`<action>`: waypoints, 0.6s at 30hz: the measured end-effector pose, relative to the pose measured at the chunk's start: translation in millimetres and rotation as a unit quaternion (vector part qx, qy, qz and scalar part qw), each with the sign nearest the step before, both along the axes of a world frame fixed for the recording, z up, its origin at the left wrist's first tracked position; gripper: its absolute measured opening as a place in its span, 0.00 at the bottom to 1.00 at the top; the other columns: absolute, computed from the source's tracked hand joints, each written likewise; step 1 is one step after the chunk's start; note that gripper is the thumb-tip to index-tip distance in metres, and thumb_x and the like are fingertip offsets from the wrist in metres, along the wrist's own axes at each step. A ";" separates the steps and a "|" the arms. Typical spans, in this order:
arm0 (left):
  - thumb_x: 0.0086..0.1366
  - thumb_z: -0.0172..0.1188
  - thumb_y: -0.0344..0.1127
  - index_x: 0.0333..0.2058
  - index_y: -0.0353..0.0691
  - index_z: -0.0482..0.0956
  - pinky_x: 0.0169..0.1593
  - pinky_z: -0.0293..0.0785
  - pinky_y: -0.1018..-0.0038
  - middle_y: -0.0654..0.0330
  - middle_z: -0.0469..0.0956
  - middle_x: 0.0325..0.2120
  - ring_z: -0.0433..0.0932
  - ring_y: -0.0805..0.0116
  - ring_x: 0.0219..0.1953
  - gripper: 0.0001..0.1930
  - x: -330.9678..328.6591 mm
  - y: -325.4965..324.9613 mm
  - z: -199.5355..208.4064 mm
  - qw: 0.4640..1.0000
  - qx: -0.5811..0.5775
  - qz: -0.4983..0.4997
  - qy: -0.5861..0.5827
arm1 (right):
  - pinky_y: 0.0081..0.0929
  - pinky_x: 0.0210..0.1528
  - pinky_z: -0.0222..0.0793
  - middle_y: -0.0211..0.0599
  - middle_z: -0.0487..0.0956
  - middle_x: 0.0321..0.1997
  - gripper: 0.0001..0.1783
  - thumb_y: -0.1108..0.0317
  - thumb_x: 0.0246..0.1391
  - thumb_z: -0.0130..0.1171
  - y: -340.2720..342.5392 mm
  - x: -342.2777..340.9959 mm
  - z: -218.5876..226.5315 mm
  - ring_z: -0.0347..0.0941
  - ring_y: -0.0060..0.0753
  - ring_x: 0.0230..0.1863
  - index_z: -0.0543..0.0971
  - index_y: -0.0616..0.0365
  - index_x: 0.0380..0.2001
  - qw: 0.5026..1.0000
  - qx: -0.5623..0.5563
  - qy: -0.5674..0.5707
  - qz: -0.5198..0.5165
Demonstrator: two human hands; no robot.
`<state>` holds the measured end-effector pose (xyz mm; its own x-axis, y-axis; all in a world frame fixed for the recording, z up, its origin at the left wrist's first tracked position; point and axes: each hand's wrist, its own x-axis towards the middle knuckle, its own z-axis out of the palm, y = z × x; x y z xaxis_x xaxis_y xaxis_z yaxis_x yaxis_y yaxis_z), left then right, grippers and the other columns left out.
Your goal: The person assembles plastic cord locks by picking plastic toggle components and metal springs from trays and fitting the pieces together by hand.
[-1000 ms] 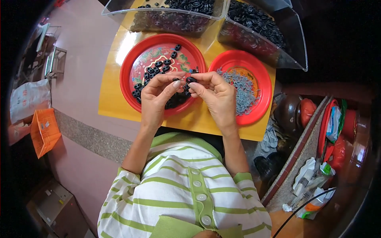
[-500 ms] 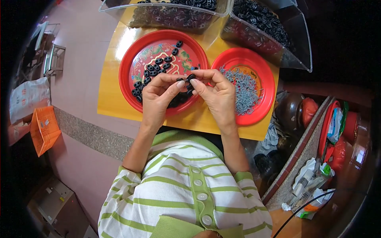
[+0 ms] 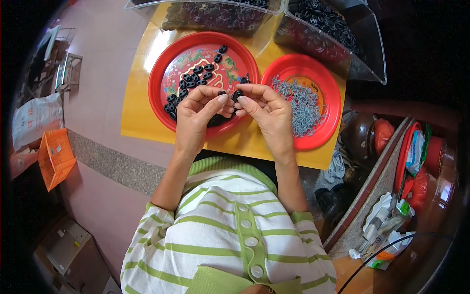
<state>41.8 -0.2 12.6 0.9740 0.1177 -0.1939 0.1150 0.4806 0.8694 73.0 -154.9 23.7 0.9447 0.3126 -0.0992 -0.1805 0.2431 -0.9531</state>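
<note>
1. Clearly, both hands work close together over the near right part of the large red tray [image 3: 232, 59], with their fingertips almost meeting.
2. The right hand [image 3: 267, 110] grasps a black piece [image 3: 237, 94] between its thumb and its index finger; the other fingers are bent in below it.
3. The left hand [image 3: 198, 110] also has a pinching grip, and a small dark piece [image 3: 222, 92] shows between its thumb and index finger. The exact form of this piece is too small to tell.
4. So the two held pieces are in the air, side by side, one at the tips of each hand. Whether they touch each other, I cannot tell.
5. On the tray lie many loose black pieces [image 3: 196, 77], of oval shape, several with two holes visible. They make a group at the left and middle, and a short row goes toward the far right side. More dark pieces are partly hidden behind the hands.
6. Just to the right of the tray stands a smaller red plate [image 3: 334, 98], which carries a heap of thin grey pins [image 3: 303, 110].
7. Both stand on a yellow tabletop [image 3: 142, 117].
8. At the far side there are two transparent bins: the left bin [image 3: 262, 20] and the right bin [image 3: 366, 46], both holding a great number of black parts.
</note>
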 end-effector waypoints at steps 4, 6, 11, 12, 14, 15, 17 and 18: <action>0.60 0.56 0.26 0.35 0.32 0.74 0.35 0.76 0.78 0.56 0.79 0.28 0.78 0.72 0.29 0.05 -2.8 0.2 -0.7 1.000 0.005 0.000 0.005 | 0.15 0.38 0.73 0.34 0.78 0.38 0.14 0.75 0.55 0.55 -1.5 -2.5 0.8 0.75 0.19 0.35 0.74 0.66 0.45 1.000 0.012 0.008 0.017; 0.60 0.57 0.26 0.35 0.32 0.75 0.35 0.75 0.79 0.56 0.79 0.28 0.78 0.73 0.28 0.05 -4.4 0.7 -0.7 1.000 0.009 -0.008 0.011 | 0.14 0.38 0.72 0.34 0.79 0.37 0.15 0.75 0.54 0.56 -1.8 -3.2 0.9 0.75 0.18 0.34 0.74 0.66 0.46 1.000 0.014 0.019 0.018; 0.60 0.57 0.26 0.35 0.32 0.75 0.34 0.75 0.80 0.57 0.79 0.27 0.78 0.74 0.28 0.05 -6.8 1.2 2.4 0.999 0.024 -0.019 0.015 | 0.15 0.37 0.73 0.33 0.78 0.39 0.13 0.75 0.54 0.56 -2.2 -4.9 3.0 0.74 0.17 0.36 0.75 0.65 0.43 0.999 0.006 0.021 0.024; 0.60 0.57 0.26 0.35 0.32 0.75 0.34 0.75 0.80 0.58 0.79 0.27 0.78 0.74 0.28 0.05 -7.1 1.3 2.8 0.999 0.028 -0.022 0.016 | 0.15 0.37 0.73 0.33 0.78 0.39 0.13 0.75 0.54 0.56 -2.4 -5.2 2.9 0.74 0.17 0.36 0.75 0.65 0.43 0.999 0.006 0.021 0.024; 0.60 0.58 0.26 0.35 0.32 0.75 0.34 0.75 0.80 0.58 0.79 0.27 0.78 0.75 0.28 0.05 -7.5 0.8 3.2 0.999 0.031 -0.025 0.018 | 0.14 0.36 0.73 0.32 0.78 0.38 0.12 0.74 0.55 0.56 -2.6 -5.7 2.3 0.73 0.16 0.35 0.76 0.64 0.43 0.999 -0.002 0.011 0.032; 0.60 0.58 0.26 0.34 0.32 0.76 0.34 0.75 0.81 0.59 0.79 0.27 0.78 0.75 0.28 0.05 -7.9 0.7 2.9 0.999 0.033 -0.028 0.021 | 0.14 0.36 0.73 0.32 0.78 0.38 0.12 0.74 0.55 0.56 -2.3 -6.0 1.9 0.73 0.16 0.35 0.76 0.64 0.43 0.999 -0.001 0.011 0.032; 0.60 0.58 0.27 0.35 0.32 0.76 0.34 0.75 0.81 0.59 0.79 0.27 0.78 0.75 0.28 0.06 -8.7 1.3 0.7 0.999 0.041 -0.028 0.020 | 0.14 0.35 0.73 0.32 0.78 0.38 0.12 0.73 0.55 0.56 -1.7 -6.6 1.5 0.73 0.16 0.35 0.76 0.64 0.43 0.999 -0.018 -0.008 0.030; 0.60 0.58 0.27 0.35 0.32 0.77 0.34 0.75 0.81 0.59 0.79 0.28 0.78 0.75 0.28 0.06 -8.9 1.5 0.1 0.998 0.048 -0.029 0.019 | 0.14 0.35 0.73 0.32 0.78 0.38 0.12 0.73 0.55 0.56 -1.7 -6.8 1.7 0.73 0.16 0.35 0.76 0.64 0.43 0.999 -0.018 -0.008 0.030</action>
<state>33.0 1.4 12.7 0.9719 0.0807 -0.2213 0.1740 0.3871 0.9055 66.2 -156.5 25.4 0.9261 0.3648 -0.0959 -0.1781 0.1988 -0.9637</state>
